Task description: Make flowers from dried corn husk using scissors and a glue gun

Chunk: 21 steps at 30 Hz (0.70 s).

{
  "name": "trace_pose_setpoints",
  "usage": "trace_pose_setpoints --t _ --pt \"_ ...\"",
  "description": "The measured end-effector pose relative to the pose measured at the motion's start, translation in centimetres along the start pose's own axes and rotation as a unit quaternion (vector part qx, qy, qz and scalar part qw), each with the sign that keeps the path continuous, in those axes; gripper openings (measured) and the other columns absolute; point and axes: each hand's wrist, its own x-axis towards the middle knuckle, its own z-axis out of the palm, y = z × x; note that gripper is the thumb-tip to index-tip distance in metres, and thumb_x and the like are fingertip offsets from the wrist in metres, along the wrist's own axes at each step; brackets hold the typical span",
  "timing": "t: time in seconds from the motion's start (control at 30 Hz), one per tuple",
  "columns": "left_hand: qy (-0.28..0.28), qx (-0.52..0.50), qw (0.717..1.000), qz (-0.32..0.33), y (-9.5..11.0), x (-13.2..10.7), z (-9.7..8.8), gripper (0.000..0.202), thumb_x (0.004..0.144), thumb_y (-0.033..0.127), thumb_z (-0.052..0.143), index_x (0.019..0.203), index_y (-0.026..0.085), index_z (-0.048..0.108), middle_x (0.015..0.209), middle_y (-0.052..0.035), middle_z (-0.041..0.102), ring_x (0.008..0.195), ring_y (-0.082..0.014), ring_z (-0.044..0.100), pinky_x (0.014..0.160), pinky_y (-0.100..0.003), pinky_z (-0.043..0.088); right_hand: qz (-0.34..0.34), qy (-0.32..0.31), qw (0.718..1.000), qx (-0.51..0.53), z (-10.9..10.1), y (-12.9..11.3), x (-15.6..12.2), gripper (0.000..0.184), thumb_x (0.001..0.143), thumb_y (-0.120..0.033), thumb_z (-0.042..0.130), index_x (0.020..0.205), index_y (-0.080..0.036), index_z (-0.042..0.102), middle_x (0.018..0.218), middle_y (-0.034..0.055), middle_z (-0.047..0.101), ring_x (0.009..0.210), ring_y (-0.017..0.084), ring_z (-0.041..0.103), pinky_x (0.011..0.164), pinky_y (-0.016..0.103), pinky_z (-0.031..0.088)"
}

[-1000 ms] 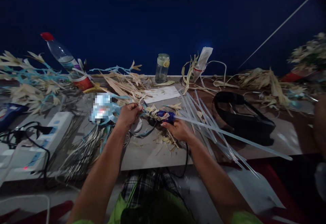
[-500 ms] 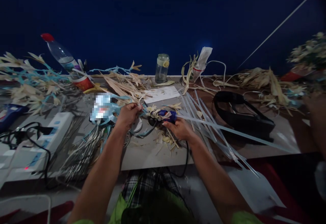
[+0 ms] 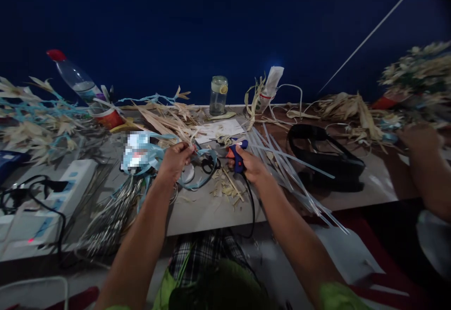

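Observation:
My right hand is wrapped round the grip of a blue and orange hot glue gun. A long clear glue stick juts from the gun's back end, and the nozzle points left over dry husk bits. My left hand is closed in a pinch at the fingertips on a small pale husk piece; its lower end is hidden by the fingers. Black-handled scissors lie between the hands, beside a loop of light blue tape. Husk scraps are scattered below the gun.
Left of my hands lie a bundle of wires and a white power strip. Clear glue sticks and a black strapped object lie to the right. A glass jar stands behind. A co-worker's hand is at far right.
The glue gun has turned more upright, and my right hand now wraps its grip. Its nozzle has come away from my left hand. The co-worker's hand shows more, and the view has shifted slightly.

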Motion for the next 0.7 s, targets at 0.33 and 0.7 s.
trace_pose_setpoints --t 0.33,0.7 --pt "-0.017 -0.041 0.999 0.011 0.8 -0.6 0.3 0.025 0.06 0.03 0.071 0.064 0.013 0.054 0.061 0.0031 0.054 0.038 -0.0005 0.032 0.038 -0.019 0.022 0.102 -0.018 0.995 0.011 -0.4 -1.6 -1.0 0.035 0.089 -0.041 0.037 0.085 -0.014 0.058 0.071 0.0078 0.067 0.071 0.017 0.066 0.067 0.03 0.053" --pt "-0.04 -0.144 0.988 0.029 1.6 -1.2 0.3 0.026 0.059 0.023 0.072 0.063 0.014 0.047 0.059 0.0041 0.053 0.04 -0.0007 0.035 0.04 -0.018 0.026 0.145 0.018 0.924 -0.354 -2.2 -3.9 -3.6 0.069 0.076 -0.074 0.026 0.062 -0.013 0.057 0.053 0.0122 0.062 0.048 0.016 0.06 0.044 0.025 0.046"
